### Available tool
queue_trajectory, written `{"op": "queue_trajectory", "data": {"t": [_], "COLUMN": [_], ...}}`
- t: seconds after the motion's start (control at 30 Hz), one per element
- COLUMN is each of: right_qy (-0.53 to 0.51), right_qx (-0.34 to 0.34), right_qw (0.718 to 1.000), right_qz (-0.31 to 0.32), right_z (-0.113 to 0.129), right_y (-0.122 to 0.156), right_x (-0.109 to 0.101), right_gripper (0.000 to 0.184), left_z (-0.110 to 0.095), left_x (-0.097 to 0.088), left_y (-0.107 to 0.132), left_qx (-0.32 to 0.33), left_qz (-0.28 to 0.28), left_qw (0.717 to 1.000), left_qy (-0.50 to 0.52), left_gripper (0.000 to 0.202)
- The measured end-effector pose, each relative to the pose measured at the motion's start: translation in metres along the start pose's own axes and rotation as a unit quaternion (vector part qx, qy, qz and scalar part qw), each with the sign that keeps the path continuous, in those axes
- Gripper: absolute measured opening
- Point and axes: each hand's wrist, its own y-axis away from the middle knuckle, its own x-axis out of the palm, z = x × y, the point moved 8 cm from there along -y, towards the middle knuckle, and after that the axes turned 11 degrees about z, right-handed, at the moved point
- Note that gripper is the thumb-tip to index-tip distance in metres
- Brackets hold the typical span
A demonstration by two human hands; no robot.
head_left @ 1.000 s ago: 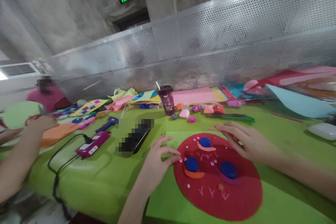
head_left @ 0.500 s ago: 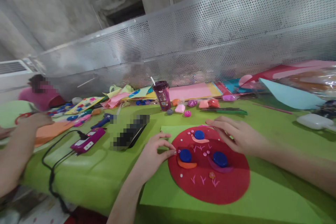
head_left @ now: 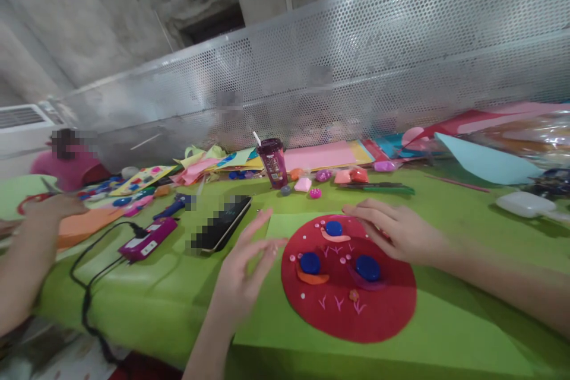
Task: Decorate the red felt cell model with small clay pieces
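A round red sheet [head_left: 374,320] lies on a light green paper sheet [head_left: 260,320]. Three blue discs [head_left: 367,268] sit on it, each with a curved clay strip beneath, one of them orange [head_left: 315,278]. Small pink and white dots, pink branching marks and an orange-brown flower [head_left: 354,295] are also on it. My left hand [head_left: 243,270], blurred, hovers left of the red sheet with its fingers apart and nothing seen in them. Over the sheet's upper right edge rests my right hand [head_left: 396,231], fingers stretched out and slightly bent.
A phone [head_left: 227,225] and a purple power strip [head_left: 149,238] with black cables lie to the left. Behind stand a purple cup [head_left: 272,163] and several clay packets. A white object [head_left: 525,205] lies right. Another person's hand [head_left: 56,208] is near red-handled scissors [head_left: 31,202].
My left hand has drawn back leftward from the red sheet's left edge, and its fingers have spread. A pink dot now shows there. My right hand has stayed at the upper right edge.
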Motion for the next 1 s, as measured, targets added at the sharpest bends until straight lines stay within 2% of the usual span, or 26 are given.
{"op": "queue_trajectory", "data": {"t": [0.07, 0.13, 0.23, 0.37, 0.47, 0.6, 0.77, 0.87, 1.0], "right_qy": [-0.005, -0.007, -0.001, -0.001, 0.0, 0.001, 0.014, 0.019, 0.015], "right_qx": [-0.006, -0.01, -0.013, -0.023, -0.028, -0.027, -0.032, -0.03, -0.032], "right_qw": [1.0, 1.0, 1.0, 1.0, 1.0, 1.0, 0.999, 0.999, 0.999], "right_qz": [0.004, 0.006, 0.009, 0.006, 0.002, -0.003, -0.014, -0.01, -0.002], "right_z": [0.001, 0.002, 0.004, 0.008, 0.009, 0.009, 0.011, 0.011, 0.01], "right_y": [0.0, 0.0, -0.001, -0.002, -0.003, -0.003, -0.003, -0.003, -0.003], "right_x": [0.001, 0.002, 0.002, -0.001, -0.003, -0.003, -0.005, -0.005, -0.003], "right_gripper": [0.03, 0.029, 0.028, 0.028, 0.029, 0.028, 0.028, 0.027, 0.028], "left_z": [-0.029, -0.052, -0.066, -0.055, -0.049, -0.052, -0.051, -0.046, -0.052], "left_x": [0.006, 0.018, 0.031, 0.035, 0.041, 0.046, 0.046, 0.044, 0.039], "left_y": [0.017, 0.034, 0.048, 0.054, 0.055, 0.057, 0.061, 0.065, 0.07], "left_qx": [0.095, 0.153, 0.171, 0.117, 0.093, 0.074, 0.068, 0.071, 0.034], "left_qz": [-0.021, -0.04, -0.079, -0.118, -0.108, -0.088, -0.092, -0.11, -0.121], "left_qw": [0.99, 0.97, 0.949, 0.954, 0.951, 0.948, 0.953, 0.958, 0.961], "left_qy": [-0.1, -0.187, -0.251, -0.248, -0.274, -0.296, -0.28, -0.253, -0.247], "left_gripper": [0.022, 0.024, 0.026, 0.032, 0.034, 0.033, 0.035, 0.049, 0.054]}}
